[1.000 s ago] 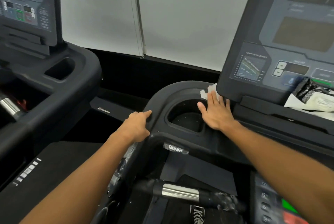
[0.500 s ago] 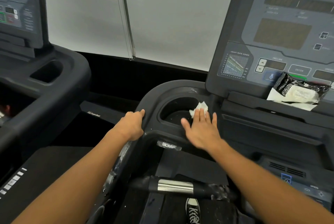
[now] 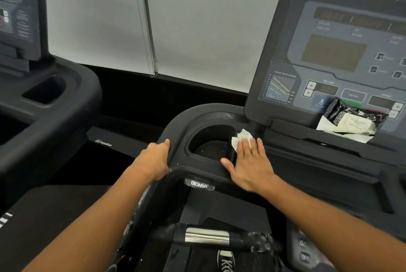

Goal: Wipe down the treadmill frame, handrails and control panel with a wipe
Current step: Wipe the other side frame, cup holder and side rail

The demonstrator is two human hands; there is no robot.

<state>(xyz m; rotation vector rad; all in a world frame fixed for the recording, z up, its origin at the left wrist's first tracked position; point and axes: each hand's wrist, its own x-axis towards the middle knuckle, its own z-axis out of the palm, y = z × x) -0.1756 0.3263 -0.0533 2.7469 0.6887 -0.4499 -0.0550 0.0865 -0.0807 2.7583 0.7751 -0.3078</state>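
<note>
Here, right hand (image 3: 250, 166): flat, fingers straight, pressing wipe (image 3: 241, 140), frame centre.
Left hand (image 3: 154, 159): grasping frame (image 3: 175, 124) edge.
Technique: firm, overlapping strokes round cupholder (image 3: 208, 142) rim.

Right hand (image 3: 250, 164) flat, pressing wipe (image 3: 240, 138) beside cup holder (image 3: 211, 146).

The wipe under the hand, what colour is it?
White. The wipe shows crumpled under the right hand in the head view.

Soft even indoor light, faint shadows, slight motion blur, wide-angle bending at edges
</note>
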